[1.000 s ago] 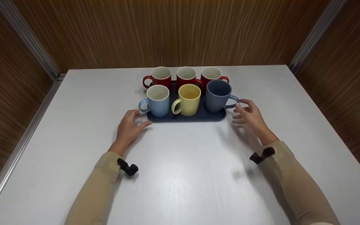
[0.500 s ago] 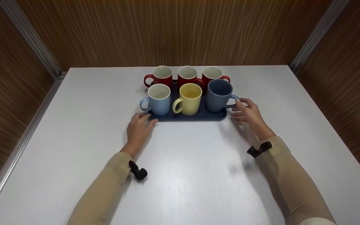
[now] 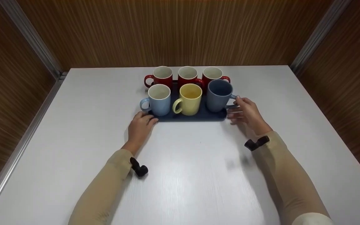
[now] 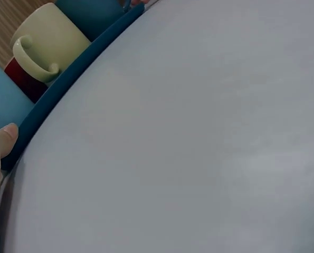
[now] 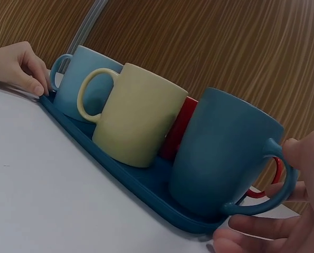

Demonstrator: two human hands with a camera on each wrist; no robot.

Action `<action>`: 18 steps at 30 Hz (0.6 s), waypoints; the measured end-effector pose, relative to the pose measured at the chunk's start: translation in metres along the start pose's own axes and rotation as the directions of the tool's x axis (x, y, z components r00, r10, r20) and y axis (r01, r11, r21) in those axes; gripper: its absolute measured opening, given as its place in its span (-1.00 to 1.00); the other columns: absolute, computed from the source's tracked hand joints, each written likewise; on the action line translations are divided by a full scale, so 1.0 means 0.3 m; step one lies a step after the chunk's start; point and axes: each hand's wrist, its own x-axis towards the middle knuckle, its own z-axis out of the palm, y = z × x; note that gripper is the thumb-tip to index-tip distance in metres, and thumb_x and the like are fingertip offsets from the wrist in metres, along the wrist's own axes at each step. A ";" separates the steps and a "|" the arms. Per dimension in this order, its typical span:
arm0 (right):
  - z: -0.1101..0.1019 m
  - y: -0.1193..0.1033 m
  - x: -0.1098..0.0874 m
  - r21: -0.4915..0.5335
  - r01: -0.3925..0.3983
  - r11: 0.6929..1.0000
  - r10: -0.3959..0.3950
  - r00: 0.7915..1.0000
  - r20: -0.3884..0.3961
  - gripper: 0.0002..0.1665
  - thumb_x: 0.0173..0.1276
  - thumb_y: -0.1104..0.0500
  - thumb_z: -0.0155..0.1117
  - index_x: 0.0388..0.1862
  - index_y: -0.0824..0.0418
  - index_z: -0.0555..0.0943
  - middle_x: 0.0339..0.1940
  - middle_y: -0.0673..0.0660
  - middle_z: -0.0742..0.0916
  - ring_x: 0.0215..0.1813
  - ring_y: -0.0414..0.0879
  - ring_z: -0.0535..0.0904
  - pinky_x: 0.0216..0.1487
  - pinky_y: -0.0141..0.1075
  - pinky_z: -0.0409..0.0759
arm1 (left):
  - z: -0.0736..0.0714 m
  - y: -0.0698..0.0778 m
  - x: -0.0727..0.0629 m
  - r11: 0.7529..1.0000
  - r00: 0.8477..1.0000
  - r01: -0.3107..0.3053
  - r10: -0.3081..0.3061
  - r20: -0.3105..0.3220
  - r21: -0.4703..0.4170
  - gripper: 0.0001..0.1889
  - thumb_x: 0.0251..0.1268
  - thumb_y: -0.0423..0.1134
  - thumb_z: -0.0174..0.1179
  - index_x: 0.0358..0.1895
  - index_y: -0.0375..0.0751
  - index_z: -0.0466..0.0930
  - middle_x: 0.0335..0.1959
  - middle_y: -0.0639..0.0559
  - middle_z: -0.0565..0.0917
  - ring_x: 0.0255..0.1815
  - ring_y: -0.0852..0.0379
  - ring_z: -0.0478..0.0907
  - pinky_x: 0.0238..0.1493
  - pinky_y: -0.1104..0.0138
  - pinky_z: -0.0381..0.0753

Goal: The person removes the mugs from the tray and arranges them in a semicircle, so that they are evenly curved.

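A dark blue tray (image 3: 192, 118) bears two rows of upright mugs. Its near row has a light blue mug (image 3: 160, 104), a yellow mug (image 3: 190, 101) and a grey-blue mug (image 3: 218, 98). Three red mugs (image 3: 166, 82) stand behind, partly hidden. My left hand (image 3: 140, 128) pinches the tray's near left corner; in the left wrist view its thumb (image 4: 8, 138) lies over the rim. At the other end, my right hand (image 3: 250, 115) pinches the grey-blue mug's handle (image 5: 286, 190) between thumb and index finger. The lower fingers (image 5: 262, 226) are beside the tray's right corner.
A white table (image 3: 180, 175) carries the tray near its far edge. Brown wood-grain panels (image 3: 173, 34) rise behind and at both sides, joined by metal corner strips (image 3: 27, 34).
My left hand has moved right to the tray corner and closed its fingers on the rim. My right hand has moved slightly left and closed on the grey-blue mug's handle.
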 end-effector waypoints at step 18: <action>0.000 0.022 0.012 0.074 0.108 0.991 -0.112 0.992 0.058 -0.55 0.34 -0.14 0.12 -0.29 0.24 0.33 -0.36 0.28 0.70 -0.37 0.04 0.66 -0.34 -0.13 0.63 | 0.003 -0.008 -0.007 1.000 1.000 -0.003 0.003 -0.015 0.024 -0.70 0.11 -0.04 0.31 -0.25 -0.21 0.73 -0.17 -0.06 0.63 -0.07 0.01 0.54 -0.05 0.21 0.51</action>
